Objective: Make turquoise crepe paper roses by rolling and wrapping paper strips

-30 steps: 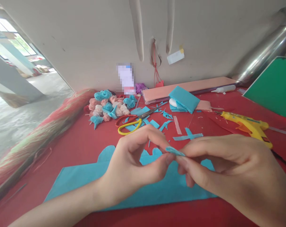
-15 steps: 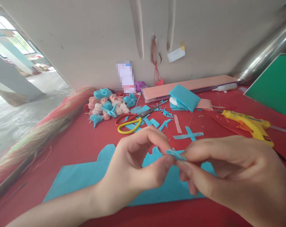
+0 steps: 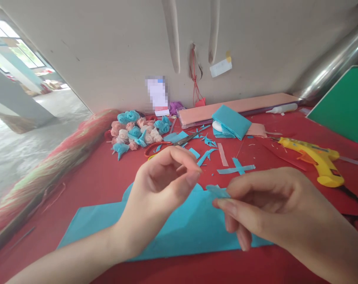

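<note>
My right hand (image 3: 270,201) pinches a small folded piece of blue crepe paper (image 3: 216,191) between thumb and forefinger, and its free end points left. To the left of it, my left hand (image 3: 164,189) is apart from the piece. Its thumb and forefinger tips are together, and nothing shows between them. Beneath both hands lies a wide flat sheet of blue paper (image 3: 102,221), with rounded blue pieces partly hidden at its far edge. Just beyond my left hand are scissors (image 3: 161,148) with red and yellow handles, the yellow one mostly covered by my hand.
Blue, pink and white paper roses (image 3: 134,132) are heaped at the back left. Blue scraps (image 3: 207,156) and crossed strips (image 3: 238,169) lie mid-table. A folded blue stack (image 3: 230,120) sits behind. On the right is a yellow glue gun (image 3: 317,156) with its cord.
My left hand has let go of the folded blue piece and moved left. The piece stays in my right hand, which has shifted only slightly.
</note>
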